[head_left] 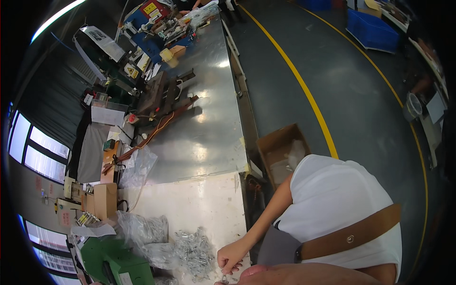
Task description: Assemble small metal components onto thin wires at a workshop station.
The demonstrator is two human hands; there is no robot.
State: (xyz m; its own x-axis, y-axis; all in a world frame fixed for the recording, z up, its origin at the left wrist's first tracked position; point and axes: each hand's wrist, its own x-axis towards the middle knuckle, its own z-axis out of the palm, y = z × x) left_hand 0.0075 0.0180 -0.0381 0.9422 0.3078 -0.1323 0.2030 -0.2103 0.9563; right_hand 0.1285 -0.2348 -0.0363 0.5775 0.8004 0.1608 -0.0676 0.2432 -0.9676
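Observation:
My right hand (232, 256) reaches down over the pale end of the workbench (213, 199), its fingers pinched on a small looped metal wire piece (224, 279). Skin along the lower edge belongs to my left arm (313, 274). My left hand is mostly cut off there, and how its fingers lie is hidden. Beside my right hand lies a heap of small shiny metal wire pieces (194, 251), partly on clear plastic bags (147, 230).
A green machine (111, 261) stands at lower left, near a cardboard box (104, 199). Brown metal bars (166, 118) lie farther along the metal bench top. An open carton (280, 147) sits beside the bench on the floor. A blue bin (373, 31) stands across the yellow-lined aisle.

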